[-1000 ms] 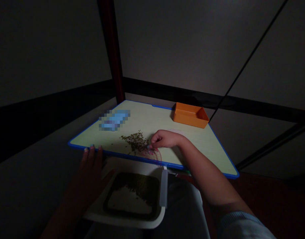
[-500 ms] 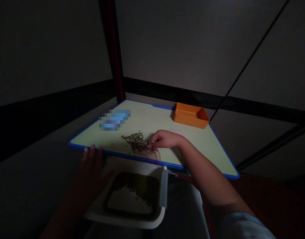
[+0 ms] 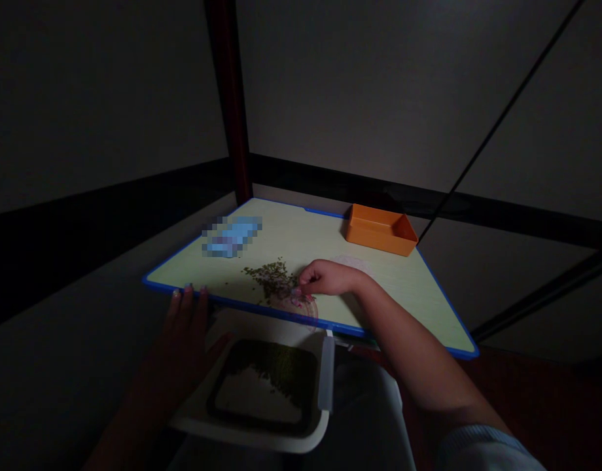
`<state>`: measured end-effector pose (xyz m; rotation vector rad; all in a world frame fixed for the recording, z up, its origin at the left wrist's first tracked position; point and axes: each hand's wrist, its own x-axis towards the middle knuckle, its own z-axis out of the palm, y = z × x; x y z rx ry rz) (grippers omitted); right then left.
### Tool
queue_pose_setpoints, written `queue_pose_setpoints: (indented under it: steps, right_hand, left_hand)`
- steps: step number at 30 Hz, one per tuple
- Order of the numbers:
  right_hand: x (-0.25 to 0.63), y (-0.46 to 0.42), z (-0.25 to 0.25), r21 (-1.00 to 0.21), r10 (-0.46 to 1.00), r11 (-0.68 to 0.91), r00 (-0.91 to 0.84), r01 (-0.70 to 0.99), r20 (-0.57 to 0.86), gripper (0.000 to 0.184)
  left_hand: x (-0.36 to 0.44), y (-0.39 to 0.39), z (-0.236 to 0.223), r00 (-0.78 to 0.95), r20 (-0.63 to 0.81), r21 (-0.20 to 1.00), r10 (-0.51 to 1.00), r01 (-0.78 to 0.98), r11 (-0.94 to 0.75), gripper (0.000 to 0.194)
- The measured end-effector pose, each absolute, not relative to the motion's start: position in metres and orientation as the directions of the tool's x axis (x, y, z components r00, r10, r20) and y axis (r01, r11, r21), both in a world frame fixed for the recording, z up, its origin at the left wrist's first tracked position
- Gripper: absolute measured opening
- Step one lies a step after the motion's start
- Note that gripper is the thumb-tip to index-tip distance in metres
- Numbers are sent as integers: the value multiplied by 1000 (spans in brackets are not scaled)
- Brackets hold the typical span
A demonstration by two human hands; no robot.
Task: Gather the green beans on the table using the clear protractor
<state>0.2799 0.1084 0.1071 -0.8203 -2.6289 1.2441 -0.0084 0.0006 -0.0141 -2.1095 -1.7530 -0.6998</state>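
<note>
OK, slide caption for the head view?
Right hand beside small dark-green flakes on a pale rectangular board with blue edging; left hand at its near edge, by a white plastic tub.

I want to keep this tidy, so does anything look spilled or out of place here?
Yes, possibly: small greenish bits lie loose and scattered on the tabletop, beside the right hand, while similar bits sit inside the white container. They may be there on purpose.

Dark bits (image 3: 273,277) scattered across tabletop (image 3: 379,288)
</note>
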Motion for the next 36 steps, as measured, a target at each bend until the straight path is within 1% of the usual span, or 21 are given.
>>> queue_pose_setpoints:
  steps: [4,8,20,26,32,36]
  right_hand:
    - [281,109,106,-763,484,514,-867,393,-121,28]
    - [281,108,107,-755,510,515,-853,405,-110,26]
    - [278,105,110,-702,570,543,-816,461,-96,30]
    - [276,106,108,-693,571,562,-818,451,-70,32]
    - [274,107,103,-675,586,571,-808,468,-64,32]
    - [273,106,104,-679,569,566,-818,467,-89,30]
  left_hand:
    - [-8,0,-13,134,557,65,819,977,-204,88]
    - [-8,0,-13,142,571,46,808,978,-205,89]
    - [-9,1,-14,114,543,84,832,978,-189,88]
    - [-8,-1,-12,112,551,94,827,976,-195,87]
    - [-9,-1,-13,153,561,45,813,976,-214,88]
    - [-10,0,-13,130,541,70,831,977,-199,91]
